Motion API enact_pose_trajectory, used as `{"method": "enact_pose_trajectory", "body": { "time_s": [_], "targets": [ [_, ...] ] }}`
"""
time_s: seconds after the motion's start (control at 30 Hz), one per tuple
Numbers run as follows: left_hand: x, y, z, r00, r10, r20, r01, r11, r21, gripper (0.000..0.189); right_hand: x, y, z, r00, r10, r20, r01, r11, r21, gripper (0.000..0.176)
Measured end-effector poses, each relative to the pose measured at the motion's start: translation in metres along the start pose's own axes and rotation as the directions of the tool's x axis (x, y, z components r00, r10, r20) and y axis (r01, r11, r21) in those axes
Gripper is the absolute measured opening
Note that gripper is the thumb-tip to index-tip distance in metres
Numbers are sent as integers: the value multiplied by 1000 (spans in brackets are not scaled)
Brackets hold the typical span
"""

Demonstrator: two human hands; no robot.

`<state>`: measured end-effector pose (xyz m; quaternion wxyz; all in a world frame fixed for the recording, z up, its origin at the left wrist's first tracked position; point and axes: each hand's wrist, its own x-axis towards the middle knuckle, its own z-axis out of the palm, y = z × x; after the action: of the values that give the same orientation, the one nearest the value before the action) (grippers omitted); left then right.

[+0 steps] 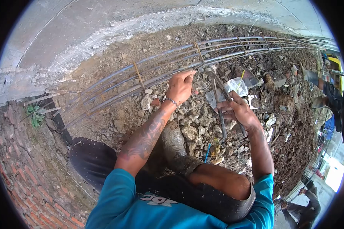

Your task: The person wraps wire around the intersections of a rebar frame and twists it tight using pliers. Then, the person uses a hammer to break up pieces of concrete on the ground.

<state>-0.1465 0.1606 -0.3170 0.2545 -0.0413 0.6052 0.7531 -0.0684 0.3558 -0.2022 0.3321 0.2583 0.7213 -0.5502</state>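
Note:
A long cage of steel reinforcing bars [164, 78] runs across the stony ground, with square rusty stirrups [138, 75] around the bars. My left hand [180, 87], with a bracelet at the wrist, is at the near bars. Its thumb and forefinger are pinched together, and what they hold is too small to make out. In my right hand [237, 109] is a pair of long-handled pincers [215, 91]. The jaws point toward the bars, just right of my left fingertips. The handles stand somewhat apart, and my fingers wrap around them.
Loose broken stones [191, 131] cover the ground before my knees. A clear plastic bag [237, 87] lies beyond my right hand. A concrete wall [88, 30] borders the far side, a brick wall [30, 183] the left. Other people [304, 208] are at the right.

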Motion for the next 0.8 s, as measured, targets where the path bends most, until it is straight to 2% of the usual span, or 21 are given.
{"method": "enact_pose_trajectory", "body": {
  "time_s": [0.07,0.1,0.23,0.3,0.4,0.53,0.63,0.67,0.73,0.8],
  "targets": [
    [-1,6,-2,998,-48,46,46,998,42,30,2,-15,6,990,132,-55,-130,991,23,41],
    [-1,6,-1,999,-45,27,46,998,-34,29,2,-19,8,991,129,-43,-128,992,14,50],
    [-1,8,-8,992,-110,68,110,994,7,29,-4,-38,16,994,98,-41,-99,995,-33,61],
    [0,9,-9,987,-129,93,124,991,57,29,-5,-42,15,991,122,-58,-125,991,-39,60],
    [4,-2,-7,993,-94,68,97,994,-51,29,-1,-45,19,985,145,-89,-151,987,-62,58],
    [3,0,-9,996,-50,68,53,998,-36,29,-2,-57,22,988,132,-82,-140,985,-100,55],
    [-1,13,-11,998,-21,52,9,975,224,29,-1,-66,27,983,144,-118,-154,984,-86,51],
    [1,6,-10,998,-21,52,10,975,221,29,0,-69,27,982,147,-118,-159,983,-95,50],
    [4,-4,-8,999,-5,49,5,1000,-2,30,1,-71,30,981,152,-119,-165,980,-108,48],
    [4,-3,-10,997,-27,68,23,998,57,30,1,-72,33,977,147,-155,-164,982,-98,39]
  ]
}}
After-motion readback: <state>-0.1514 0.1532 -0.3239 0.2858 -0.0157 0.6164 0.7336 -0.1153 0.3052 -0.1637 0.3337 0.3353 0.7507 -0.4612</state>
